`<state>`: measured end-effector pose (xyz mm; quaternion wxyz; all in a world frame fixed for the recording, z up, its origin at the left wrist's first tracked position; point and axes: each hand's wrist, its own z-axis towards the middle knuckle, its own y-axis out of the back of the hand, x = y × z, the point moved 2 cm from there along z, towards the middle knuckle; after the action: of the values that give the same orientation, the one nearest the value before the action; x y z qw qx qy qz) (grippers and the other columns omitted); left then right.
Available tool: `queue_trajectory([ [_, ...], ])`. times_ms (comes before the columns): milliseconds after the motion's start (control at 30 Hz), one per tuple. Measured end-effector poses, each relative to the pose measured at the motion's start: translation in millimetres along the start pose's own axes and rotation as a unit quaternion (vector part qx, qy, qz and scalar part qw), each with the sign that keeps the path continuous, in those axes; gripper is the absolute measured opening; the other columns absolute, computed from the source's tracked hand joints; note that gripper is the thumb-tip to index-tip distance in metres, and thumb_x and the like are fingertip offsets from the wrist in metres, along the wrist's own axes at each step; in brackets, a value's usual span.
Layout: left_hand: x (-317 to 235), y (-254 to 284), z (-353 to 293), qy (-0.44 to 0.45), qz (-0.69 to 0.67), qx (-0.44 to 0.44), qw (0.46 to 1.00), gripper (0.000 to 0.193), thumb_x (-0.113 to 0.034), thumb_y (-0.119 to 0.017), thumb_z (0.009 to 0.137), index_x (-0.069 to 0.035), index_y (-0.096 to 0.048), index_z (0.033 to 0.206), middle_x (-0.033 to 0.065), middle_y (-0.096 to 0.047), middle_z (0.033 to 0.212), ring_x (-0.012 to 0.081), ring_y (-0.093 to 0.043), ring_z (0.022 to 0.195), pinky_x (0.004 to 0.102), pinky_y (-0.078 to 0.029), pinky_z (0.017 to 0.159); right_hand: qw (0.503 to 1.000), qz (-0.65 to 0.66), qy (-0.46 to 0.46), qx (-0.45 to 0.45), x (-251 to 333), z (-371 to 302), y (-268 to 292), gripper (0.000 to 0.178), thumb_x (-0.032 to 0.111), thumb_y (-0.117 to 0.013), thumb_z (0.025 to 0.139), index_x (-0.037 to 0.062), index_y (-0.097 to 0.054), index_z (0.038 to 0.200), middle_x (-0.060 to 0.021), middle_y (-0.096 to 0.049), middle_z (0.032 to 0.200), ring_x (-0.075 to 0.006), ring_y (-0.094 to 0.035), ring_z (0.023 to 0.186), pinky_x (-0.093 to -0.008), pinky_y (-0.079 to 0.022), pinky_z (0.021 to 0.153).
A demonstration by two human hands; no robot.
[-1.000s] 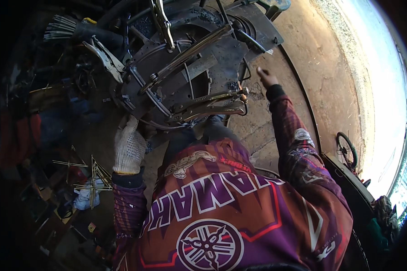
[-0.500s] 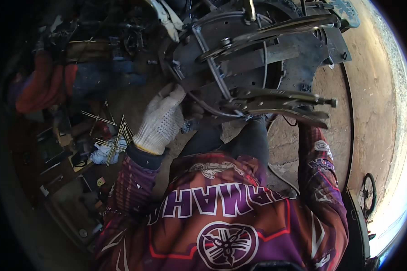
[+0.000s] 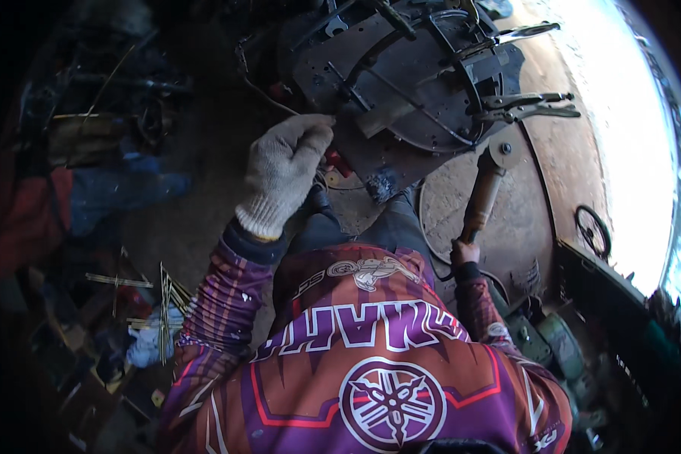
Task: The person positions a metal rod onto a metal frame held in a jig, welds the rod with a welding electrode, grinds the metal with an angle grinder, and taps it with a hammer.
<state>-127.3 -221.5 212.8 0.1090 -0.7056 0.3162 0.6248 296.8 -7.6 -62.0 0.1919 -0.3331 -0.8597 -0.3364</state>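
Right hand [image 3: 465, 252] gripping grinder [image 3: 486, 193], seemingly readying; left hand [image 3: 286, 163] curling beside metal plate [image 3: 416, 160], hold unclear; next likely needing steady aim.

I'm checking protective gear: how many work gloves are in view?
1: the pale knitted glove on the left hand. The right hand, holding the grinder, is bare; more may be hidden in shadow.

head view – left fisheye of 2 | faces down | near, above hands [image 3: 286, 170]
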Motion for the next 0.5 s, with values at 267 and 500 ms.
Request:
queue_trajectory([
  [267,-10.6,17.6,75.8,-0.197,0.199,0.007,0.960,0.026,-0.023,-0.065,0.088,-0.004,-0.069,0.105,0.0105,-0.071,0.091,0.0164,-0.066,0.081,0.0288,-0.051,0.072,0.977,0.175,-0.060,-0.110,-52.3,-163.4,-28.1,0.015,0.010,-0.067,0.076,0.0081,-0.052,0.078,0.0003,-0.049,0.059,-0.0134,-0.048,0.045,-0.0305,-0.038,0.042],
  [500,-27.4,-4.0,99.6,-0.153,0.166,0.096,0.969,0.020,-0.016,-0.064,0.086,-0.008,-0.070,0.103,0.0061,-0.069,0.087,0.0160,-0.064,0.077,0.0298,-0.051,0.070,0.972,0.197,-0.031,-0.121,-80.6,-194.6,-46.2,0.015,0.010,-0.067,0.077,0.0085,-0.052,0.075,0.0014,-0.046,0.056,-0.0126,-0.046,0.043,-0.0289,-0.037,0.041],
])
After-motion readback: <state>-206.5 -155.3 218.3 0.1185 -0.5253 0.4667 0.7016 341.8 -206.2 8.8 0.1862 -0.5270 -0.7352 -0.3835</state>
